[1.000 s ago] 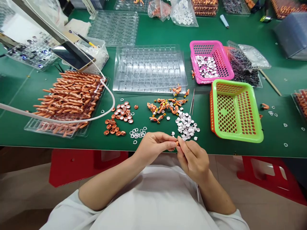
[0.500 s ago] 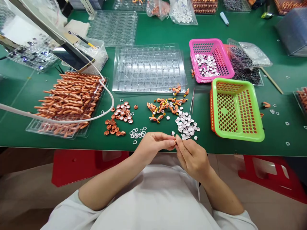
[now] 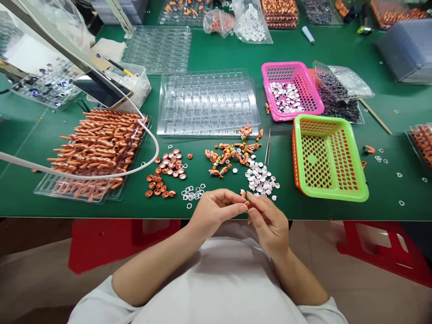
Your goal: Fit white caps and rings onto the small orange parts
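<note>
Near the front edge of the table, my left hand [image 3: 216,208] pinches a small copper-coloured part [image 3: 247,204] between thumb and forefinger. The fingertips of my right hand [image 3: 270,221] close on the same part from the other side, so most of it is hidden. Just beyond my fingers lies a pile of small white caps [image 3: 259,177]. Copper-coloured cups [image 3: 173,163] and thin pale rings [image 3: 193,192] lie loose to the left. Several orange bent pieces with yellow bits [image 3: 229,155] sit further back, and tweezers [image 3: 267,147] rest beside the caps.
A green basket [image 3: 362,180] and a pink basket [image 3: 315,110] with white pieces stand right. Clear trays [image 3: 205,103] lie in the middle. Stacked copper-coloured tubes [image 3: 101,139] fill the left, under a white cable [image 3: 156,153] and a phone [image 3: 101,90] on an arm.
My right fingers have shifted and spread a little around the small part, which shows more now. The whole view has tilted slightly; the things on the table look unmoved.
</note>
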Tool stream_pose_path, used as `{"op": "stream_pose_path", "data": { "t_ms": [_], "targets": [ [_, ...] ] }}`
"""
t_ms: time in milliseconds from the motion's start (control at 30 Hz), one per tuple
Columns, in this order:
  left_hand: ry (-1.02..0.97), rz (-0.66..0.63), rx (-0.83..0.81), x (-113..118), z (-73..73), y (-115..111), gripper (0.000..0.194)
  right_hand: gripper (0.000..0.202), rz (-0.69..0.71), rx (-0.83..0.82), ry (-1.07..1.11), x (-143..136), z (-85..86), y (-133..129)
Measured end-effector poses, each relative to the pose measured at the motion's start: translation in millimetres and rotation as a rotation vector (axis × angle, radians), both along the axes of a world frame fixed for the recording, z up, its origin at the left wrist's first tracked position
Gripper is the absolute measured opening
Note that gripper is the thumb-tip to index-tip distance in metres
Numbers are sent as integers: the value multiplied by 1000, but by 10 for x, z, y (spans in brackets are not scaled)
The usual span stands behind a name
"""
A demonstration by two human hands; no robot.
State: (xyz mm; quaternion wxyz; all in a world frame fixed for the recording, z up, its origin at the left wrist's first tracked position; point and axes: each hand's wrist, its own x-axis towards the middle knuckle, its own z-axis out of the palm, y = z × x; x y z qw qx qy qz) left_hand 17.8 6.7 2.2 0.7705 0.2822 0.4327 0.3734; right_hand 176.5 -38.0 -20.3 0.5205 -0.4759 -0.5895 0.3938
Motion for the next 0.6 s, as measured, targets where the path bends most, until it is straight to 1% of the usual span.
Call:
{"op": "stream_pose_path", "data": {
  "t_ms": [33,100,233,367,467,600],
  "targets": [
    [-4,2,44,4,13,-10,13,34,-17,-57,73,-25,-22,-15],
    [-1,-5,146,5,35,-32,10,28,-45,-108,173,-63,-59,-41],
    [78,-29,320,-18,38,-68,9,27,-64,-79,232,-65,-73,-59],
    [123,-38,391,-39,34,-87,13,32,-88,-7,181,-25,-34,-43],
    [145,-39,401,-38,50,-96,13,33,-113,44,114,-11,-11,-34],
    [173,-39,394,-25,56,-108,8,34,-144,106,6,-11,8,-38]
  ]
}}
